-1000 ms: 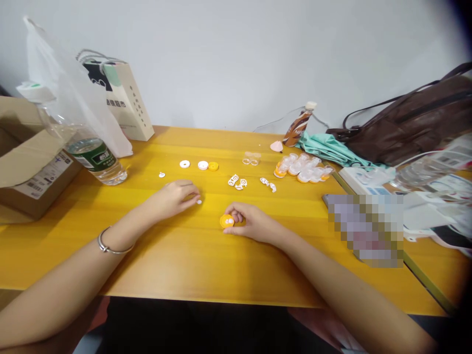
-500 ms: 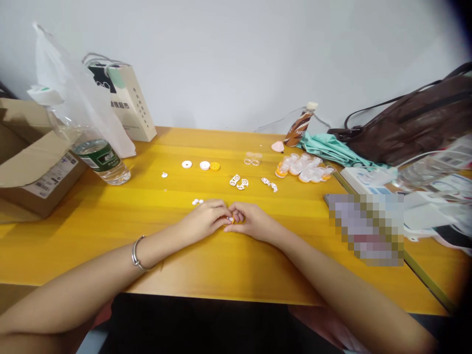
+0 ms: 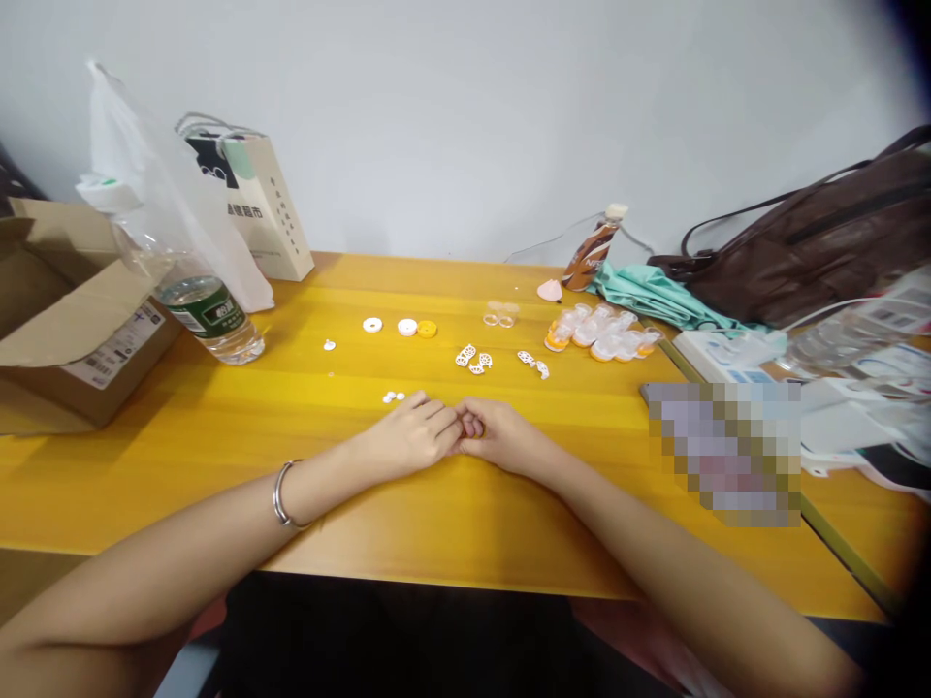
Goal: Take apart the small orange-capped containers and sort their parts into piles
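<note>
Two bare hands of ours meet above the orange-brown table (image 3: 378, 533), near its front edge, and their fingertips touch each other. Our right hand (image 3: 503, 433) has its fingers curled, the thumb lying below them, and it is grasping the orange round piece, which was seen in these same fingers half a second ago. At this moment the piece is hidden between the two hands, because our left hand (image 3: 420, 436) has come over it with the back of the hand turned up. The left fingers are bent toward the right fingertips, but whether they pinch something we cannot tell. On the left wrist we wear a silver bracelet (image 3: 278, 496).

Just beyond the left hand lie three small white dots (image 3: 391, 396), close together. Farther to the left we find a small white knob (image 3: 330, 345). Behind these, in one row, are a white ring (image 3: 372, 325), a white disc (image 3: 407, 328) and a yellow disc (image 3: 427, 330); the last two are side by side and touching.

Beyond our right hand lie some white openwork pieces (image 3: 484, 361), in two loose groups, and farther back stand two small clear cups (image 3: 504, 320). To the right of them is a cluster of clear-topped orange pieces (image 3: 603, 334). At the left side a water bottle (image 3: 210, 315) stands beside an open carton (image 3: 131, 364).
</note>
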Demonstrator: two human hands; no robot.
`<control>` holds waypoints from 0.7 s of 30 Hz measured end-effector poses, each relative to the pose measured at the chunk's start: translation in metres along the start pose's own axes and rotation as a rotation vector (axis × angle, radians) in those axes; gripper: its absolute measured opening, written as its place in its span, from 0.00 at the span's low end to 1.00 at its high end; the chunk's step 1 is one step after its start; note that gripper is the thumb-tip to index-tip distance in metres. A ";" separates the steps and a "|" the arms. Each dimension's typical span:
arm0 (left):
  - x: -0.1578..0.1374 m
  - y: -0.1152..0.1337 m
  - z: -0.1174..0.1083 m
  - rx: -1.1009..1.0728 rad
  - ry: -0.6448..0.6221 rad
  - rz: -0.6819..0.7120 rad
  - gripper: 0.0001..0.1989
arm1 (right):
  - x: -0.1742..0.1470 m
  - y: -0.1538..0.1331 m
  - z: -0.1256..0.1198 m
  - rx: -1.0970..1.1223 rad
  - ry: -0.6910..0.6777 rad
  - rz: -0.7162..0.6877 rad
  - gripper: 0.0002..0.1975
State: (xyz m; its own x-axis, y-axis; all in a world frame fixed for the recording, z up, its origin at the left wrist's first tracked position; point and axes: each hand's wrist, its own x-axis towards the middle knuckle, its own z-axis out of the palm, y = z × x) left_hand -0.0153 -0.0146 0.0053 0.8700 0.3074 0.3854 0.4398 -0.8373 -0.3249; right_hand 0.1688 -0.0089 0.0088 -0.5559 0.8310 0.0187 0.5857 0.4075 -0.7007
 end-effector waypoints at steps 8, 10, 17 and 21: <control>0.004 -0.003 -0.003 0.075 0.044 0.070 0.09 | 0.001 0.001 0.002 0.011 0.004 -0.001 0.09; 0.005 -0.004 -0.005 0.054 0.055 0.079 0.10 | 0.002 0.001 0.002 0.013 0.005 0.007 0.10; -0.013 -0.034 -0.015 0.007 0.173 0.040 0.05 | -0.001 0.001 0.001 0.095 -0.036 0.026 0.16; -0.031 -0.066 -0.018 0.011 0.135 -0.025 0.07 | -0.002 0.001 -0.001 0.101 -0.049 0.030 0.16</control>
State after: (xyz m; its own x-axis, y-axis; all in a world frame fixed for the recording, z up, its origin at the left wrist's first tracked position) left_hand -0.0750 0.0225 0.0306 0.8211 0.2642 0.5060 0.4644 -0.8246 -0.3231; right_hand 0.1714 -0.0100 0.0084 -0.5689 0.8216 -0.0369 0.5417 0.3406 -0.7685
